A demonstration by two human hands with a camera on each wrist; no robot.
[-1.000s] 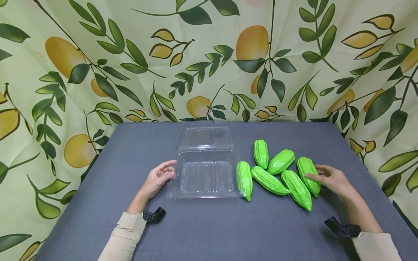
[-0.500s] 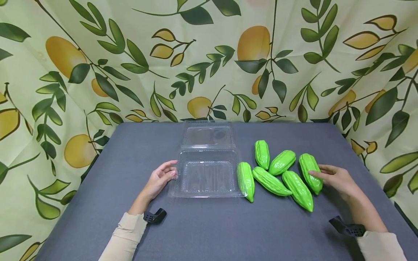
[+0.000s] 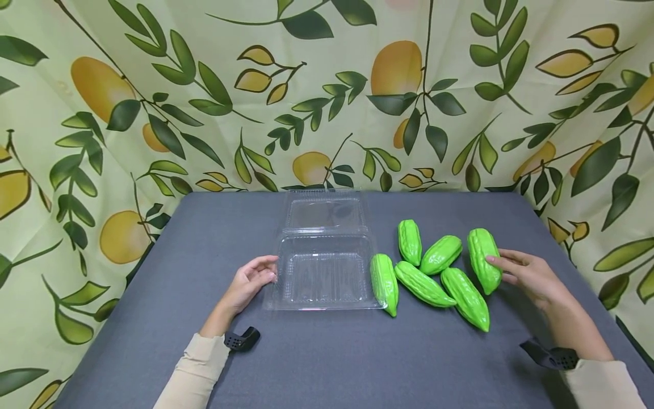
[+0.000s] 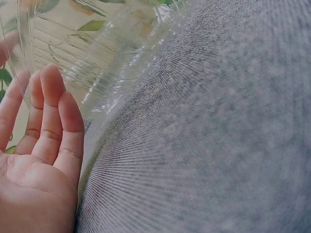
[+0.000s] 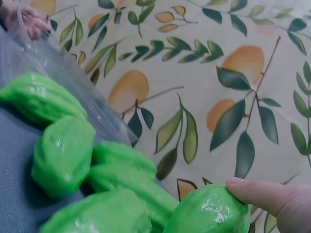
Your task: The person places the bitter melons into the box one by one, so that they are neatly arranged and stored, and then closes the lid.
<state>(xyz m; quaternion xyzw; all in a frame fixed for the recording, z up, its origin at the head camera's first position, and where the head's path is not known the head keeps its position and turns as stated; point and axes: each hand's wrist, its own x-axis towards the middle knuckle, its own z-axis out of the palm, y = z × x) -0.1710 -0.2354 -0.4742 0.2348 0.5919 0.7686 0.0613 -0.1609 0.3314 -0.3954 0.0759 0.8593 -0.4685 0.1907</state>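
Observation:
In the head view my right hand (image 3: 531,278) holds a bright green, ridged bitter melon (image 3: 483,258) by its right side, thumb on top and fingers behind. The thumb (image 5: 252,191) presses on its glossy skin in the right wrist view. My left hand (image 3: 250,284) is at the left rim of a clear plastic clamshell container (image 3: 327,307), pinching the rim between thumb and fingers. The container lies with its lid (image 3: 324,215) folded back. One bitter melon (image 3: 384,284) lies against the container's right edge, overlapping it in this view.
Several more bitter melons, among them one at the back (image 3: 410,241) and one nearer the front (image 3: 465,298), lie between the container and my right hand. A grey cloth (image 3: 357,363) covers the table. Behind it hangs a fruit-and-leaf patterned curtain (image 3: 327,113).
My right hand has moved the bitter melon away from me, toward the back, and apart from the one beside it. My left hand and the container stay almost where they were.

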